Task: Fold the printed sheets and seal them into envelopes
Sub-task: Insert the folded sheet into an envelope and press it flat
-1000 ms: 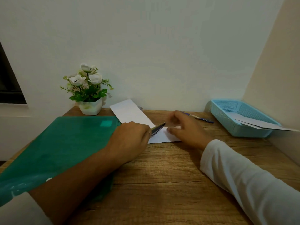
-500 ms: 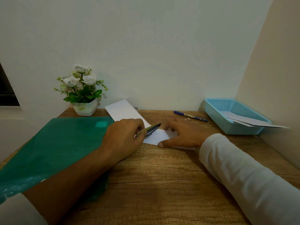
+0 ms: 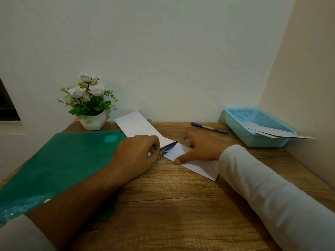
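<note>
A long white folded sheet (image 3: 137, 126) lies slantwise on the wooden desk (image 3: 172, 205), from the back wall toward the front right. My left hand (image 3: 136, 153) grips a dark pointed tool (image 3: 167, 148), perhaps a pen or stapler, with its tip over the sheet's middle. My right hand (image 3: 197, 149) lies flat on the sheet just right of that tip, fingers spread, thumb pressing the paper's near edge. The part of the sheet under both hands is hidden.
A green plastic folder (image 3: 59, 169) covers the desk's left side. A white pot of artificial flowers (image 3: 90, 105) stands at the back left. A blue pen (image 3: 209, 128) lies at the back. A light blue basket (image 3: 253, 127) with envelopes (image 3: 279, 134) sits in the right corner.
My right hand has slid toward me along the sheet and flattened on it, uncovering the blue pen behind. The left hand with the tool stays at nearly the same spot.
</note>
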